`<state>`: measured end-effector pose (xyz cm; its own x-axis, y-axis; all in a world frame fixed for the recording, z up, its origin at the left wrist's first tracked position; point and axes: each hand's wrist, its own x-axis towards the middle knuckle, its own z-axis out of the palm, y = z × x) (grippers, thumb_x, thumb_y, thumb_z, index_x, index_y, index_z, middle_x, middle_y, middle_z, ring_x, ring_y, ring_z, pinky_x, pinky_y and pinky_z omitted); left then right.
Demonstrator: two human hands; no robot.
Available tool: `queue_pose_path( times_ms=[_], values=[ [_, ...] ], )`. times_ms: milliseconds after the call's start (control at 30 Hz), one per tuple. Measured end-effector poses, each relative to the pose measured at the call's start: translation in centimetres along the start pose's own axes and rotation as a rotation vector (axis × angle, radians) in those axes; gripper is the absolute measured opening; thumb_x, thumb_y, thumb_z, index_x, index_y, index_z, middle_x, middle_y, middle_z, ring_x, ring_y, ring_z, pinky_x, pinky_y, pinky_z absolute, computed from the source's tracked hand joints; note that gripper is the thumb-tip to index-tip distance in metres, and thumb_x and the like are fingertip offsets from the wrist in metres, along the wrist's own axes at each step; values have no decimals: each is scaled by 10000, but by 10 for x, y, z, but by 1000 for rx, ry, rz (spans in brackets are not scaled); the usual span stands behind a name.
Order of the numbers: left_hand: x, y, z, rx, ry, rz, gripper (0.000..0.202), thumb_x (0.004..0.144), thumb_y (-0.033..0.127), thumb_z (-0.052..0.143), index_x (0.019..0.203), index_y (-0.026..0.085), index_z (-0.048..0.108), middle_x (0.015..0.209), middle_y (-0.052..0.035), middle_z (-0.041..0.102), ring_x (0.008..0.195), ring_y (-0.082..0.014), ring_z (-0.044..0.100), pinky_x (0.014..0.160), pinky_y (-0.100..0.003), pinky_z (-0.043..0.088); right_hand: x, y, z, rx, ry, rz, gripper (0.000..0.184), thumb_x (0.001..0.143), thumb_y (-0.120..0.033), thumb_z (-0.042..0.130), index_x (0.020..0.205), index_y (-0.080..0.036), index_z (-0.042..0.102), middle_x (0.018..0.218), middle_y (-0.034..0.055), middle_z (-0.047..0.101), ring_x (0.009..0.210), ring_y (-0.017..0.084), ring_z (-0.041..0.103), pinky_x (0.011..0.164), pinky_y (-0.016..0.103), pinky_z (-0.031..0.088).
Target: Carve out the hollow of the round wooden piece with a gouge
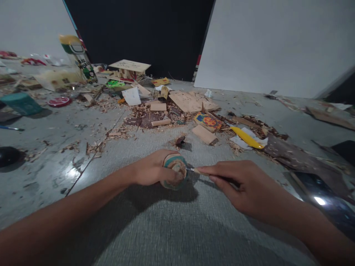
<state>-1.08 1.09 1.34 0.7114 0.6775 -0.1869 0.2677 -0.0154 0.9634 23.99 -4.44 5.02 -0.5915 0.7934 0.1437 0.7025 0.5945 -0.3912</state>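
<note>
Near the middle of the head view, my left hand (151,168) is closed around a small round object (175,184) with a teal ring and a rough, brownish face; I cannot tell what kind of thing it is. My thumb lies across that face. From the right, my right hand (244,184) pinches a slim tool (191,169) with a pale handle and a metal tip. This tip meets the round object's right edge, or comes very close to it; its exact shape is too small to make out.
Wood shavings surround a flat wooden board (191,101) and several small wood blocks. A yellow cutter (246,137) lies at right, above a phone (318,195) with a bright reflection. At left are a teal block (20,103), a red lid (59,101) and a black round object (9,156).
</note>
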Motion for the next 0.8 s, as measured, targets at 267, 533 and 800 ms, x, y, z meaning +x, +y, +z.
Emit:
queue_pose_path(
  times_ms=[267, 533, 800],
  values=[
    [0, -1, -1, 14, 19, 4, 306, 691, 308, 672, 939, 131, 656, 770, -22, 616, 646, -130, 514, 518, -215, 409, -3, -1, 0, -14, 6, 13, 392, 968, -171, 489, 1266, -327, 691, 897, -23, 769, 707, 136, 677, 614, 271, 474],
    [1, -1, -1, -41, 1, 12, 265, 678, 265, 660, 908, 134, 644, 751, -5, 604, 645, -122, 504, 540, -211, 412, -6, 2, 3, 6, -1, 16, 421, 971, -158, 497, 1295, -365, 666, 968, -38, 773, 772, 131, 689, 684, 276, 493],
    [1, -2, -1, -57, 7, 15, 251, 656, 239, 642, 886, 139, 647, 764, -8, 612, 673, -130, 526, 575, -227, 443, -4, -3, 1, -66, 5, -14, 429, 955, -121, 484, 1288, -306, 681, 825, -22, 733, 668, 137, 645, 591, 274, 452]
  ],
)
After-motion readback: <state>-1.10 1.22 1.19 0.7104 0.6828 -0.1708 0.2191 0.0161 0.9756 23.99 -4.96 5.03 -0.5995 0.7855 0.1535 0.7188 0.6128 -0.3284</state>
